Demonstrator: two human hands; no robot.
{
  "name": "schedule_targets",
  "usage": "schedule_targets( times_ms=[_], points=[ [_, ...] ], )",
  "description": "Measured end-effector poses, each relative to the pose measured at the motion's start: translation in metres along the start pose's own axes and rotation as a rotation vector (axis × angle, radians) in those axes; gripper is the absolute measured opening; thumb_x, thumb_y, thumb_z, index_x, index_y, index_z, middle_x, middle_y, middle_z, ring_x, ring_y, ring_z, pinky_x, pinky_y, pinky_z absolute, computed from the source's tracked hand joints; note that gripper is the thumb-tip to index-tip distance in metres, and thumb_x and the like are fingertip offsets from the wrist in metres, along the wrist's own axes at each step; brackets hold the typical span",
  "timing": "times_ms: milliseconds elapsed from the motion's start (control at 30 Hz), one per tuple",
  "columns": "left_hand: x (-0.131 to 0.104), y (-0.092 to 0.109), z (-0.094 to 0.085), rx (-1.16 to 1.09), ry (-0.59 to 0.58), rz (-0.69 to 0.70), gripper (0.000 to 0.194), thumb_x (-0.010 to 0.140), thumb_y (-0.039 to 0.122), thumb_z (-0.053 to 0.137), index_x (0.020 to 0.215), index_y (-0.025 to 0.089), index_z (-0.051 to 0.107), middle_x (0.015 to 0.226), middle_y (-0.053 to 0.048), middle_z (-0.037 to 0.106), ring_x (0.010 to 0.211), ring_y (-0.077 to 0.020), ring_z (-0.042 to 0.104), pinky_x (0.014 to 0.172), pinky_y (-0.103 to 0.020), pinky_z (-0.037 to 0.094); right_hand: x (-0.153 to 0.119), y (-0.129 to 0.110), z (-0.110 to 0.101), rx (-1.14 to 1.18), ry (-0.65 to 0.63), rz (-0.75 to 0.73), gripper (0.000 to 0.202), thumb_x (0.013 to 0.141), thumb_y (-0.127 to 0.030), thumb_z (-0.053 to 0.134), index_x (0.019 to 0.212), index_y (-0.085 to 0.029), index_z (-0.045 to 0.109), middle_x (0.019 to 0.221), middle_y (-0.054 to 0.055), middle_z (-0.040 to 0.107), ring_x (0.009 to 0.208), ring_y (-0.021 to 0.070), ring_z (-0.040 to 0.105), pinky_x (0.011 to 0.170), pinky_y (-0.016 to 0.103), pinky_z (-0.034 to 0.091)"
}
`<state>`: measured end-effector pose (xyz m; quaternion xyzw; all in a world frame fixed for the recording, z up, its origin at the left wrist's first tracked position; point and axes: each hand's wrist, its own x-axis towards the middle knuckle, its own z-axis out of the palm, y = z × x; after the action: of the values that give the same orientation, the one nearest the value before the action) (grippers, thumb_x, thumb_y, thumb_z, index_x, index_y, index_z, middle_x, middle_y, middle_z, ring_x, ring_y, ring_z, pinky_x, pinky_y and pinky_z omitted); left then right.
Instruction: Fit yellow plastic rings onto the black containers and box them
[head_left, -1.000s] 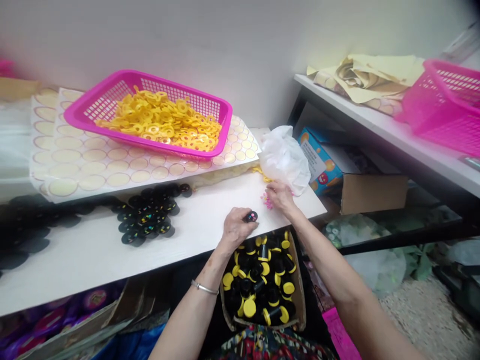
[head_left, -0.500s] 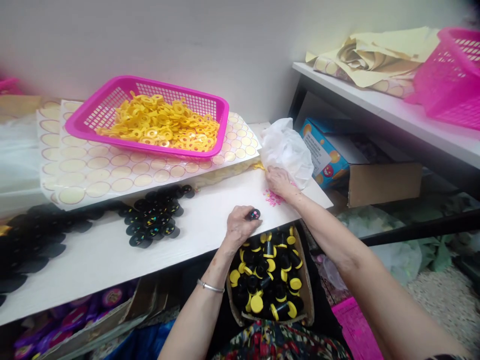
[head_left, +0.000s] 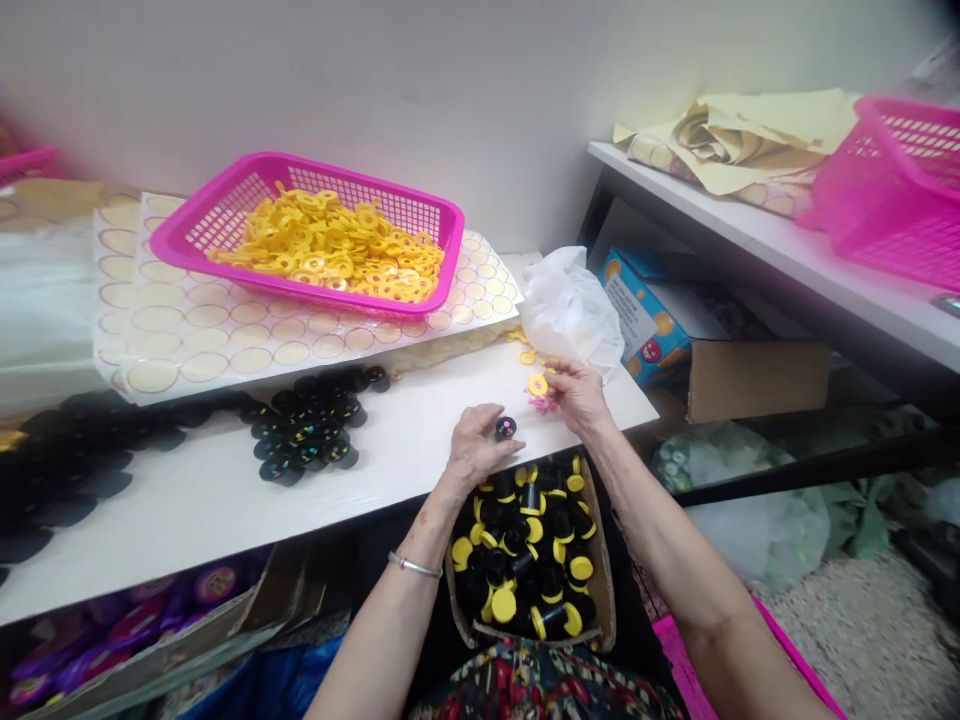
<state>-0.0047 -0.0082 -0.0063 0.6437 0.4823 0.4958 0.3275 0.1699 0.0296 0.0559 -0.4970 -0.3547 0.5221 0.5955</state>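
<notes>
While right hand (head_left: 581, 397) holds ring (head_left: 532, 384), container (head_left: 506, 428) nearby

The person's bare left arm (head_left: 382, 620) and right arm (head_left: 675, 540) are extending forward from the lower edge, converging toward the center. The left hand (head_left: 474, 448) is showing its back, thumb and fingers curving into a loose C facing right. The right hand (head_left: 579, 395) is sitting slightly farther forward, its fingertips pinching and pointing left.
</notes>
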Motion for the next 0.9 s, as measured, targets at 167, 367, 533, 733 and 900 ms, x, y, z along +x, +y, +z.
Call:
schedule_targets(
  times_ms=[167, 367, 533, 733, 900],
  points=[
    [-0.013, 0.024, -0.005, -0.319, 0.193, -0.132, 0.036, 0.065, 0.034, 0.072, 0.095, 0.014, 0.066, 0.088, -0.007, 0.065, 0.077, -0.0147, 0.057, 0.071, -0.028, 0.047, -0.04, -0.004, 0.006, 0.107, -0.078, 0.069, 0.028, 0.055, -0.023, 0.074, 0.076, -0.015, 0.058, 0.049, -0.006, 0.055, 0.042, 0.0065, 0.05, 0.042, 0.018, 0.041],
    [-0.032, 0.065, -0.004, -0.717, 0.105, -0.478, 0.028, 0.063, 0.032, 0.073, 0.082, 0.011, 0.069, 0.064, -0.002, 0.065, 0.052, -0.0072, 0.054, 0.048, -0.018, 0.038, -0.077, 0.0, 0.014, 0.015, -0.154, 0.043, 0.023, 0.061, -0.025, 0.071, 0.078, -0.016, 0.059, 0.051, -0.005, 0.056, 0.044, 0.008, 0.051, 0.045, 0.021, 0.043],
    [-0.034, 0.068, -0.01, -0.765, 0.054, -0.593, 0.022, 0.06, 0.026, 0.075, 0.073, 0.01, 0.07, 0.055, -0.002, 0.063, 0.046, -0.0058, 0.05, 0.042, -0.016, 0.032, -0.086, 0.001, 0.007, -0.383, -0.341, -0.276, 0.024, 0.069, -0.023, 0.067, 0.092, -0.018, 0.063, 0.087, 0.003, 0.061, 0.078, 0.0146, 0.058, 0.07, 0.029, 0.047],
    [-0.043, 0.068, -0.015, -0.688, -0.009, -0.55, 0.021, 0.064, 0.026, 0.072, 0.077, 0.01, 0.071, 0.057, 0.0, 0.061, 0.044, -0.0027, 0.042, 0.042, -0.016, 0.03, -0.091, 0.002, 0.0, -0.786, -0.576, -0.554, 0.023, 0.08, -0.027, 0.058, 0.102, -0.02, 0.062, 0.087, 0.006, 0.059, 0.085, 0.0184, 0.053, 0.077, 0.033, 0.044],
    [-0.038, 0.054, -0.015, -0.604, 0.156, -0.573, 0.025, 0.062, 0.029, 0.073, 0.079, 0.011, 0.07, 0.06, 0.0, 0.061, 0.049, -0.0048, 0.046, 0.046, -0.017, 0.034, -0.077, 0.016, 0.0, -0.839, -0.337, -0.57, 0.02, 0.082, -0.03, 0.056, 0.099, -0.019, 0.061, 0.089, 0.006, 0.057, 0.089, 0.0195, 0.052, 0.08, 0.032, 0.043]
  ],
)
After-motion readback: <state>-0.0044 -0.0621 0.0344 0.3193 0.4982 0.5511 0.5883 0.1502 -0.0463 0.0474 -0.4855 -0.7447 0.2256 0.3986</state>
